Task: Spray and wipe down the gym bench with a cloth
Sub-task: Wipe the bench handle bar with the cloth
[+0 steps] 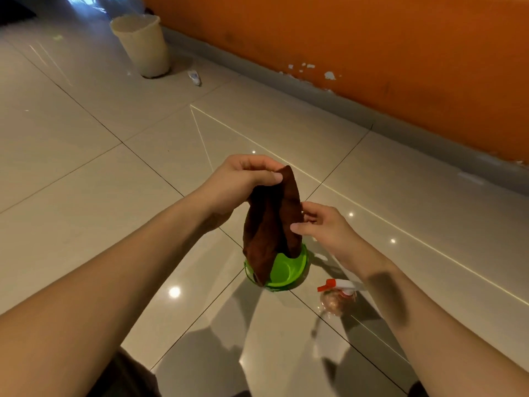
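Bare forearms reach forward over the glossy tiled floor (86, 173). The left hand (243, 181) pinches the top corner of the brown cloth (272, 222) between thumb and fingers, so the cloth hangs down. The right hand (323, 224) pinches the cloth's right edge lower down, thumb in front and curled fingers behind. The cloth's lower end hangs over a green bucket (289, 272) on the floor. Just right of the bucket lies the spray bottle (337, 296), red-nozzled. A pale waste bin (141, 44) stands far off by the orange wall (357, 38).
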A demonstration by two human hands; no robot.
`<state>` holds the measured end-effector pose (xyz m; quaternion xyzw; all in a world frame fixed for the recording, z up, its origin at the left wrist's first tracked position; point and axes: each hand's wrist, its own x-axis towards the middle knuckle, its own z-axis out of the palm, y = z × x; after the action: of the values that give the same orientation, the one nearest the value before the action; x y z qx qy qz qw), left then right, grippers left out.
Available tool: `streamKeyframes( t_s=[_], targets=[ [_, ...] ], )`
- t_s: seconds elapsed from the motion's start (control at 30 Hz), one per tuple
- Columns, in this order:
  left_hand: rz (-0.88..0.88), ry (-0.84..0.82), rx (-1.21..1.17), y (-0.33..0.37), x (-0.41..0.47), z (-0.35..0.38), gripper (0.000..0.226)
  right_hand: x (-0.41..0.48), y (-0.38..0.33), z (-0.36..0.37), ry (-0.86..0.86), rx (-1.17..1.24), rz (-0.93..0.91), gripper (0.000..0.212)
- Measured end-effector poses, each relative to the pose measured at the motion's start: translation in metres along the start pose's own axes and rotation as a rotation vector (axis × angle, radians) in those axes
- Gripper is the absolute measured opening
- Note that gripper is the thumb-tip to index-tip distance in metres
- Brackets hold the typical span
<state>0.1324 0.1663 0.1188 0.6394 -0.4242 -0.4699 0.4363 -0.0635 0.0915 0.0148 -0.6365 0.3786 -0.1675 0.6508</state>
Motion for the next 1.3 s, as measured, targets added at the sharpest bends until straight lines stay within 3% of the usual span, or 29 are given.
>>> streamKeyframes(
  t_s=[0.13, 0.37, 0.47, 0.57, 0.63, 0.7, 0.8, 0.83, 0.97, 1.03, 1.17, 1.3],
  targets=[
    [0.073, 0.145, 0.008, 0.027, -0.013, -0.024, 0.013, -0.005, -0.044, 0.009, 0.072, -0.086, -0.085, 0.003],
    [0.054, 0.286, 0.220, 0.180, -0.082, -0.110, 0.015, -0.028, -0.258, 0.001, -0.044, -0.284, -0.033, 0.019],
    [0.056, 0.327, 0.057, 0.284, -0.123, -0.147, 0.014, -0.058, -0.358, -0.012, -0.010, -0.038, -0.036, 0.022],
    [0.025, 0.306, -0.017, 0.371, -0.160, -0.179, 0.013, -0.092, -0.411, 0.000, -0.137, 0.037, 0.168, 0.053],
    [-0.058, 0.306, 0.011, 0.411, -0.185, -0.201, 0.010, -0.106, -0.444, 0.030, -0.231, -0.066, 0.242, 0.036],
    [-0.129, 0.348, 0.057, 0.441, -0.211, -0.228, 0.009, -0.107, -0.489, 0.063, -0.267, -0.186, 0.175, 0.010],
    [-0.201, 0.334, 0.108, 0.479, -0.256, -0.268, 0.010, -0.104, -0.557, 0.096, -0.351, -0.222, 0.109, 0.009],
    [-0.211, 0.315, 0.127, 0.493, -0.274, -0.281, 0.011, -0.106, -0.579, 0.110, -0.405, -0.225, 0.093, 0.016],
    [-0.200, 0.282, 0.224, 0.545, -0.346, -0.315, 0.012, -0.132, -0.661, 0.187, -0.686, -0.274, -0.069, 0.077],
    [-0.198, 0.320, 0.259, 0.564, -0.380, -0.324, 0.012, -0.146, -0.692, 0.226, -0.768, -0.272, -0.179, 0.071],
    [-0.218, 0.473, 0.358, 0.593, -0.451, -0.330, 0.008, -0.168, -0.736, 0.262, -0.820, -0.256, -0.296, 0.030],
    [-0.392, 0.486, 0.462, 0.606, -0.518, -0.307, 0.028, -0.191, -0.786, 0.261, -1.072, -0.361, -0.301, 0.035]
  ],
)
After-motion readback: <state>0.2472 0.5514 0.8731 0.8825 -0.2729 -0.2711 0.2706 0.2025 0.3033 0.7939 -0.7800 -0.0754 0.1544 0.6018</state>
